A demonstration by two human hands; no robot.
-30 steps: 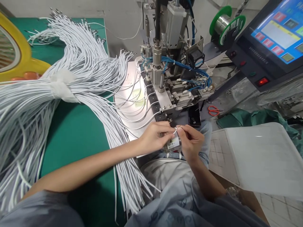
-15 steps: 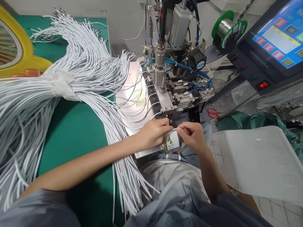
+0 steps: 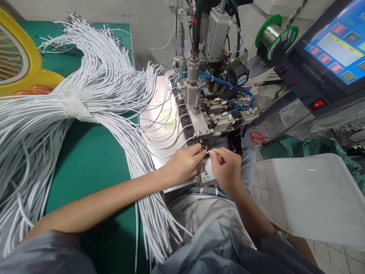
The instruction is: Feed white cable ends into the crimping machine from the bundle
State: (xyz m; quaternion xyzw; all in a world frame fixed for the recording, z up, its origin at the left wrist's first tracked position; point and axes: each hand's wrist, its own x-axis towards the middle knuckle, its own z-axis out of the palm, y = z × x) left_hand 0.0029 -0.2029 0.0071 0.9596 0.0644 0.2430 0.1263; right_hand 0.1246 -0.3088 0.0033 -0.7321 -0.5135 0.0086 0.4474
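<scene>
My left hand (image 3: 185,163) and my right hand (image 3: 226,167) meet at the front of a small bench machine (image 3: 205,110). Both are pinched on the end of one thin white cable (image 3: 209,152), held just before the dark fixture slots (image 3: 199,144) at the machine's front edge. Under my hands lies a small part with a white warning label (image 3: 207,176). Several white cables (image 3: 168,133) run from the fixture row across the pale plate. A large bundle of white cables (image 3: 57,114), wrapped with white tape, lies to the left on the green mat (image 3: 91,160).
A touch screen panel (image 3: 336,45) with a lit red switch stands at the right. A green wire spool (image 3: 273,34) sits behind the machine. Red scissors (image 3: 258,137) lie right of it. A translucent plastic lid (image 3: 316,190) lies at the lower right. A yellow object (image 3: 23,64) sits far left.
Both hands have moved up from the labelled part toward the machine's front fixture, carrying the cable end with them. The view shifted slightly.
</scene>
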